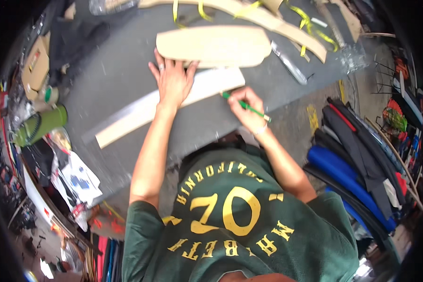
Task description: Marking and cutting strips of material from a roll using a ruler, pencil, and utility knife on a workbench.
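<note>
My left hand lies with its fingers spread between a tan board with rounded ends and a long pale strip. Its fingertips touch the near edge of the board, and the palm and wrist lie over the strip. The strip is whitish on top, with a tan band along its near edge. In my right hand is a green pencil, its tip close to the strip's near edge at the right end. Both pieces rest on a dark tabletop.
A utility knife lies right of the board. Beyond it are a long curved tan piece and yellow ribbons. A green cylinder stands at the left edge. Dark and blue fabric rolls are at the right.
</note>
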A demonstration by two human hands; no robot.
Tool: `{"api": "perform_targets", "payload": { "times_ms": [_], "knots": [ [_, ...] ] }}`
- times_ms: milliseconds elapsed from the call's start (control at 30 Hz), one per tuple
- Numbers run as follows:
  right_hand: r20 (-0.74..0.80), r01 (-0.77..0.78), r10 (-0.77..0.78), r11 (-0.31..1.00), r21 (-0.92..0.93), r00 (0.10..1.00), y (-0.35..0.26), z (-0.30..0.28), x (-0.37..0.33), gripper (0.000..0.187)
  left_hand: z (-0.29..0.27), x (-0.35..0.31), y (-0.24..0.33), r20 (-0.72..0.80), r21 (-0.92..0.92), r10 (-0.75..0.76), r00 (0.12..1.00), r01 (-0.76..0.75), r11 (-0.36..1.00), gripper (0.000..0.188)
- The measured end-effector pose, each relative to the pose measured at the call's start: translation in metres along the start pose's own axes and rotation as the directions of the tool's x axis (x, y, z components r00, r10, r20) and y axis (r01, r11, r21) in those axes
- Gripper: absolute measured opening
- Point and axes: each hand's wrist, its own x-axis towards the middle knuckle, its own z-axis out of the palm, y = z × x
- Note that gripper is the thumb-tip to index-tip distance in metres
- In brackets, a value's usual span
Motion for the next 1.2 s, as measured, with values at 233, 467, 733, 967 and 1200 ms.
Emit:
{"api": "perform_targets", "payload": {
  "times_ms": [233,467,733,967,1200],
  "knots": [
    [-0.155,0.248,-0.247,0.969,-0.013,0.956,-0.040,-0.042,0.009,0.016,-0.062,0.043,-0.058,-0.203,-0.395,-0.355,0.912,0.256,0.883,0.028],
    [-0.093,0.258,-0.289,0.932,-0.253,0.953,-0.105,-0.047,0.126,0.015,-0.085,0.077,0.005,0.130,-0.021,0.218,0.967,-0.217,0.976,0.085],
    [0.394,0.532,-0.381,0.739,-0.413,0.836,-0.126,0.002,0.275,0.019,-0.117,0.081,-0.087,0.596,-0.494,0.081,0.799,0.285,0.821,0.030],
    [0.818,0.921,-0.430,0.247,-0.300,0.382,-0.085,0.043,0.359,0.028,-0.159,0.073,-0.250,0.601,-0.727,-0.259,0.756,0.652,0.217,0.026],
    [0.245,0.465,-0.413,0.602,-0.649,0.877,-0.141,0.040,0.287,0.024,-0.140,0.139,-0.240,0.432,-0.809,-0.313,0.846,0.516,0.280,0.035]
  ]
}}
